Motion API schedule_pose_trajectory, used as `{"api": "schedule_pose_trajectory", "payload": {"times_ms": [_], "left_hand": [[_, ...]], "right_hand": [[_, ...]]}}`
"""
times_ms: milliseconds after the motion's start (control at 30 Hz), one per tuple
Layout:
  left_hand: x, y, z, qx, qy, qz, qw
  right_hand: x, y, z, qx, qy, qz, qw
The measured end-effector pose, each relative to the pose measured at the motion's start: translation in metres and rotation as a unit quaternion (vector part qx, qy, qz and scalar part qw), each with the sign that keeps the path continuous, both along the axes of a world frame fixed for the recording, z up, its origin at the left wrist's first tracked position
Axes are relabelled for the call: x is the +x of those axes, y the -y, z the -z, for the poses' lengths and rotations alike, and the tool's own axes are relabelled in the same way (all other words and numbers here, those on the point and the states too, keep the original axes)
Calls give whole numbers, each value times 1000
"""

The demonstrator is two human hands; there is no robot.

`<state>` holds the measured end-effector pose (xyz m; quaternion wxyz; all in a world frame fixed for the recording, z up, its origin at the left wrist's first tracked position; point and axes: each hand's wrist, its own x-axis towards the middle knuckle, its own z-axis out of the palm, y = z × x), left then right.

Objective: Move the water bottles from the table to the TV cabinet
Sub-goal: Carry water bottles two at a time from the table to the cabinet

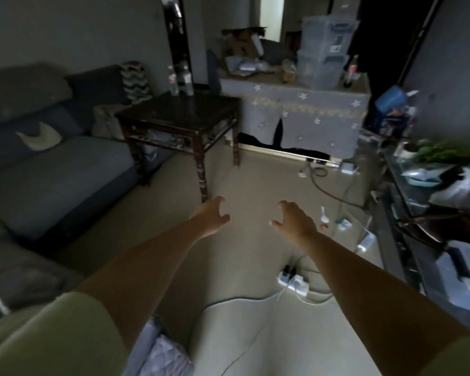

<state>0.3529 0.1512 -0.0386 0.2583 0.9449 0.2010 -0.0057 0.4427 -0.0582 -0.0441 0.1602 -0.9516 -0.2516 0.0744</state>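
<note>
Two clear water bottles (185,78) stand close together at the far left corner of a dark wooden table (179,111) ahead of me. Both my arms reach forward over the floor, well short of the table. My left hand (212,214) holds nothing, its fingers loosely curled. My right hand (293,217) is likewise empty with loosely curled fingers. A glass-topped cabinet (407,191) crowded with objects runs along the right edge, blurred.
A grey sofa (46,164) lies to the left of the table. A cloth-covered stand (304,115) with plastic bins (323,58) is behind it. Power strips (295,282) and cables (329,191) lie on the floor to the right.
</note>
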Motion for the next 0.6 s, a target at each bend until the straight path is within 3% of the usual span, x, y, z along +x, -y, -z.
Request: {"api": "schedule_pose_trajectory", "payload": {"times_ms": [267, 600], "left_hand": [[18, -66, -2, 12, -29, -102, 994], [52, -90, -4, 36, -39, -89, 995]], "right_hand": [[48, -89, 4, 11, -10, -106, 994], [88, -155, 17, 4, -7, -126, 992]]}}
